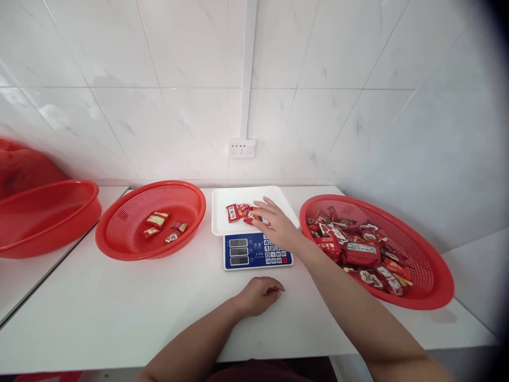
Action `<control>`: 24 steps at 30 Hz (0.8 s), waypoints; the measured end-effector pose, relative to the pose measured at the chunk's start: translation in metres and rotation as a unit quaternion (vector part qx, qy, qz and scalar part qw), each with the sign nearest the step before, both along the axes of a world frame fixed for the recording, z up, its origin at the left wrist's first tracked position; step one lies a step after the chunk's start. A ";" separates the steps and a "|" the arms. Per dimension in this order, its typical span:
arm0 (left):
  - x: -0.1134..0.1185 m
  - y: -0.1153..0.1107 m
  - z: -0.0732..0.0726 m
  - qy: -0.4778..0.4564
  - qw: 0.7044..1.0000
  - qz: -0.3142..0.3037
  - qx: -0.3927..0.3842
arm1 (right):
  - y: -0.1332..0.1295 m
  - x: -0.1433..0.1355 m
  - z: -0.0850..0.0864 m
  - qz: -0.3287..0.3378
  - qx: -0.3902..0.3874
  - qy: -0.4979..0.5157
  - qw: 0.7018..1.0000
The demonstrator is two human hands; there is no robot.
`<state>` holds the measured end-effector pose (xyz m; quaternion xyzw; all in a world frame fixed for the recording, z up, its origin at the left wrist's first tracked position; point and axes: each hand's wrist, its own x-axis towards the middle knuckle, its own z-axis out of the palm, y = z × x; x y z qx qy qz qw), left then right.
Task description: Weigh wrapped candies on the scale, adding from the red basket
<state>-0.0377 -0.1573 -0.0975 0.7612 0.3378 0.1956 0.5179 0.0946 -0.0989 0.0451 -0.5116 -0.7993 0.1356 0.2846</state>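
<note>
My right hand reaches over the white tray of a digital scale, fingers spread apart. Just under its fingertips lie small red snack packets; whether the fingers touch them I cannot tell. The blue scale panel with its displays and number keys faces me. On the white table in front of the scale rests my left hand, its fingers loosely curled in, with nothing visible in them.
At right, a red plastic basket holds many wrapped snacks. Another red basket, left of the scale, has several packets in it. A red basin stands at far left. A wall socket sits behind the scale.
</note>
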 end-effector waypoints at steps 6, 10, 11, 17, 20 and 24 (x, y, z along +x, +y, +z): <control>0.001 -0.001 0.002 0.003 1.000 0.004 0.012 | -0.090 0.044 -0.043 -0.038 -0.247 0.136 0.959; 0.004 -0.002 0.001 -0.001 1.000 0.006 0.012 | -0.113 0.040 -0.096 -0.051 -0.324 0.191 0.925; 0.004 -0.003 0.001 -0.002 1.000 0.008 0.011 | -0.115 0.037 -0.105 -0.056 -0.321 0.201 0.924; 0.006 -0.005 0.000 -0.003 0.999 0.044 0.017 | -0.116 0.021 -0.126 -0.103 -0.280 0.140 0.944; 0.007 -0.005 0.001 0.001 0.998 0.051 0.026 | -0.114 0.023 -0.129 -0.094 -0.281 0.131 0.946; 0.008 -0.005 0.005 0.011 0.998 0.057 0.030 | -0.113 0.025 -0.133 -0.091 -0.262 0.162 0.947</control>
